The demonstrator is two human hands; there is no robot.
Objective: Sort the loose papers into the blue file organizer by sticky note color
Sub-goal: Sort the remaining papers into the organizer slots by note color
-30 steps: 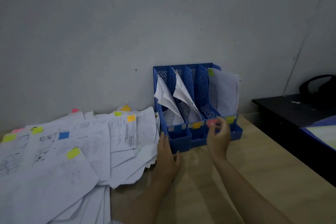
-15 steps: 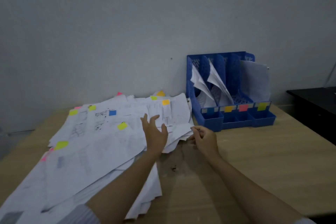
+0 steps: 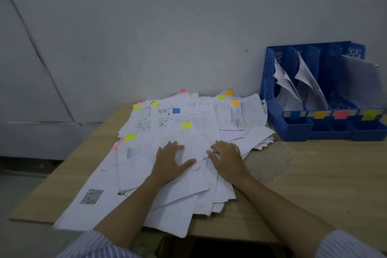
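step: picking next sheet | left hand (image 3: 170, 162) flat, fingers spread on paper pile (image 3: 167, 153) | right hand (image 3: 227, 158) fingertips on pile, grip unclear | next: lift yellow-tagged sheet (image 3: 189, 140), file in organizer (image 3: 314, 130) right of frame, yellow-label slot (image 3: 369, 114)

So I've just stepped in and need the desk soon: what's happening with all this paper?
A person is sorting. Both hands, left hand and right hand, lie flat on a loose pile of papers tagged with coloured sticky notes, on the wooden table. The blue file organizer stands at the right against the wall, with colour labels along its front; some slots already hold sheets. Most of the papers remain unsorted.
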